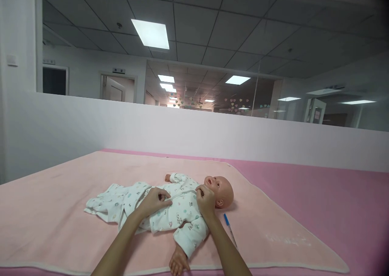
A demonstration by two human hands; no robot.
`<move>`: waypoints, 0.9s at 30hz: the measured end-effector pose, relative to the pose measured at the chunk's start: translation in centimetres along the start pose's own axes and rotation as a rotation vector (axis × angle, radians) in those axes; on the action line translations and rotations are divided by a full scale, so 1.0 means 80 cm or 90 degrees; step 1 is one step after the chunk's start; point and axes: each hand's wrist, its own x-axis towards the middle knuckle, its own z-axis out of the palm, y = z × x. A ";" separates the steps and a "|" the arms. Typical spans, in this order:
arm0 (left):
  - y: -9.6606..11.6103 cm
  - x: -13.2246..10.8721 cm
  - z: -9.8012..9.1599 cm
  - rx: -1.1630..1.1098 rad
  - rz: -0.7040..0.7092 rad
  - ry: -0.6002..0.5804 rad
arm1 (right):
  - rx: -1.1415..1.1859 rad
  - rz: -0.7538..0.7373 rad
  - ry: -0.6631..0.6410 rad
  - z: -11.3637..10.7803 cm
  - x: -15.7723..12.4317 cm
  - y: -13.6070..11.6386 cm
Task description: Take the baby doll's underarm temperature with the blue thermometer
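A baby doll [221, 189] lies on its back on a pale pink blanket [60, 211], head to the right. It wears a white patterned romper [179, 209]. My left hand [155, 200] rests on the doll's chest, fingers pinched on the romper's front edge. My right hand [206, 199] is closed on the romper's collar just below the doll's chin. The doll's bare hand [178, 263] sticks out of the near sleeve toward me.
A blue pen [230, 228] lies on the blanket right of my right forearm. The blanket covers a darker pink surface [334, 203]. A low white partition wall [194, 134] runs behind it, with an office room beyond.
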 end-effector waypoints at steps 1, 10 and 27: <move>0.000 0.000 0.001 -0.005 0.001 0.004 | 0.002 0.000 -0.001 0.000 0.000 0.000; 0.000 0.002 0.007 0.112 0.045 0.040 | -0.001 -0.002 -0.006 0.001 0.000 0.002; 0.010 -0.005 0.017 0.222 0.054 0.102 | 0.010 0.016 -0.014 0.000 -0.001 0.001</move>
